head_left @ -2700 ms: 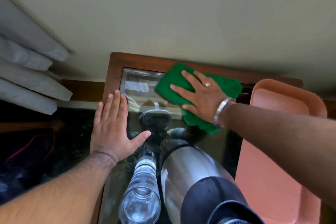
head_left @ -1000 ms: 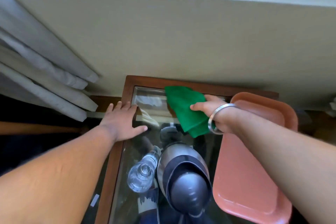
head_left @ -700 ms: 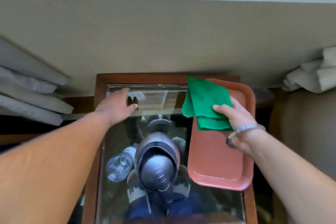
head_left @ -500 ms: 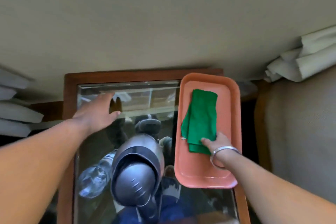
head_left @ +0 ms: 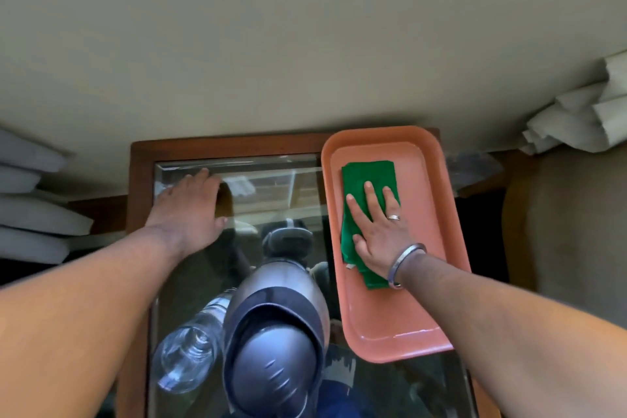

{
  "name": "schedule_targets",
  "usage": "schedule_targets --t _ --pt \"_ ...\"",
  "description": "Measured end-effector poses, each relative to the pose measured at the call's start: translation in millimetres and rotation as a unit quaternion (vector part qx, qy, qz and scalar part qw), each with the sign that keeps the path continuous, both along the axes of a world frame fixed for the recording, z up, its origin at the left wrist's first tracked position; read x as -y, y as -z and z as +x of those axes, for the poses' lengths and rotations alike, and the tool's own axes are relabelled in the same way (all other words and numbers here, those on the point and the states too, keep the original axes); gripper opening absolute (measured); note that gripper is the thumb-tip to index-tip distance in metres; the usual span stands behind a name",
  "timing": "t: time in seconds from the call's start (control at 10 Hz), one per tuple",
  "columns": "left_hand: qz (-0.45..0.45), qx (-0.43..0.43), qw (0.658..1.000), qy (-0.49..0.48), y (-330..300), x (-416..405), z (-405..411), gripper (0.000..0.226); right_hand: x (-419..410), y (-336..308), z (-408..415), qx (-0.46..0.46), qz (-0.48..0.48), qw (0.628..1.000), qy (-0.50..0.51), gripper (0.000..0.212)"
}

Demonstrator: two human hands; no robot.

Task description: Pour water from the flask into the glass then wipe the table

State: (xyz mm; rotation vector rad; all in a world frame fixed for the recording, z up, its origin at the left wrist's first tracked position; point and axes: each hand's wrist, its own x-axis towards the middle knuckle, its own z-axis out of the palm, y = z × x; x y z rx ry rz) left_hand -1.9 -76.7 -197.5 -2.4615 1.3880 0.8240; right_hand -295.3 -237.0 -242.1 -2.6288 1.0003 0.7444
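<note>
2 hands are down flat at this moment, and the green cloth (head_left: pixel 368 176) is the thing to watch: it lies folded inside the salmon-pink tray (head_left: pixel 437 248), toward the far end, with the right hand (head_left: pixel 376 227) pressed on top of it, fingers spread wide and palm down, gripping nothing. A ring shows on 1 finger and a metal bangle (head_left: pixel 405 265) circles the wrist. The tray sits on the right side of the glass-topped table (head_left: pixel 142 180), its far end reaching the wooden frame. Just left of the tray stands the steel flask (head_left: pixel 274 332), dark lid toward the camera, and the clear glass (head_left: pixel 188 356) stands touching or nearly touching its left side; whether it holds water is hard to tell. Over at the far left corner, the left hand (head_left: pixel 190 210) rests open and flat on the glass top, fingers together.
</note>
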Motion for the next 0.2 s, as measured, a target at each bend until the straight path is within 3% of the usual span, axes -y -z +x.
schedule_targets --t 0.2 --pt "0.014 0.062 0.998 0.005 -38 -14 -14 0.096 -12 -47 28 -0.026 -0.028 0.999 -0.015 0.080"
